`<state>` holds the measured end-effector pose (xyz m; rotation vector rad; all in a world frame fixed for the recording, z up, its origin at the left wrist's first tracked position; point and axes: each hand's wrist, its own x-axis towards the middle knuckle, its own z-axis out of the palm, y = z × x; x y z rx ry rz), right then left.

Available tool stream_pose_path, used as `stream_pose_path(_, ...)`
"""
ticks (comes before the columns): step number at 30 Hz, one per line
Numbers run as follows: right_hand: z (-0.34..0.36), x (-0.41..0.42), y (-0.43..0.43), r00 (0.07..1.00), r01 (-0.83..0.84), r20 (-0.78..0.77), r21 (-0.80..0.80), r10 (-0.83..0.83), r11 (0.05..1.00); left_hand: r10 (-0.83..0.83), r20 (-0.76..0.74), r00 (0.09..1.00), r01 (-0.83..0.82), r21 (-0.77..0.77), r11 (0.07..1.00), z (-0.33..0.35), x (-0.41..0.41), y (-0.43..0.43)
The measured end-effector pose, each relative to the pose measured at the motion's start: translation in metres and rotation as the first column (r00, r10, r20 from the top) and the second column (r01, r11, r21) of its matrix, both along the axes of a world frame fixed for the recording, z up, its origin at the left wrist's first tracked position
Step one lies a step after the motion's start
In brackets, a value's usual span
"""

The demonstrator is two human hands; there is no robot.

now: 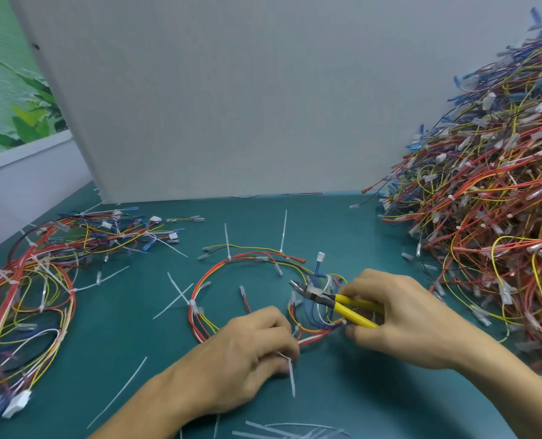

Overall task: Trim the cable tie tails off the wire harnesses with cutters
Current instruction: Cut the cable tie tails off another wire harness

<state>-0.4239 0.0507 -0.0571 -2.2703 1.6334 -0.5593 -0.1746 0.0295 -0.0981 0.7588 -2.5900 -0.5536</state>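
A looped wire harness (231,259) of red, yellow and blue wires lies in the middle of the green mat (155,359). White cable tie tails stick up from it, one (227,239) at the back and a crossed pair (177,296) at the left. My left hand (247,353) grips the harness at its near side, and a tie tail (291,377) pokes out below the fingers. My right hand (399,315) holds yellow-handled cutters (333,299). The jaws point left over the blue wires and are slightly parted.
A tall heap of harnesses (491,198) fills the right side. A flatter pile of harnesses (38,280) lies at the left. Cut tie tails (282,430) litter the mat's near edge. A grey board (215,99) stands upright behind the mat.
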Motion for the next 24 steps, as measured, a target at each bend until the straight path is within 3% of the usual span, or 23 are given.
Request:
stream_pose_path(4,0.008,-0.003,0.004,0.999,-0.017,-0.046,-0.033,0.016,0.999,0.077,-0.091,0.993,-0.075,0.020,0.997,-0.002,-0.002,-0.001)
stream_pose_path(8,0.018,-0.008,0.008,0.993,-0.013,-0.114,-0.063,0.006,0.998,0.207,-0.133,0.969,-0.168,0.257,0.952,-0.002,-0.002,-0.003)
stream_pose_path(11,0.023,-0.010,0.010,0.981,-0.043,-0.191,-0.037,0.035,0.998,0.231,-0.127,0.965,-0.174,0.348,0.921,0.002,-0.005,-0.005)
stream_pose_path(18,0.021,-0.006,0.012,0.936,-0.100,-0.331,0.069,0.117,0.993,0.281,-0.071,0.957,-0.244,0.322,0.915,0.005,-0.004,-0.009)
stream_pose_path(24,0.018,-0.001,0.013,0.881,-0.127,-0.463,-0.030,0.098,0.991,0.299,-0.091,0.950,-0.251,0.346,0.904,0.005,-0.004,-0.010)
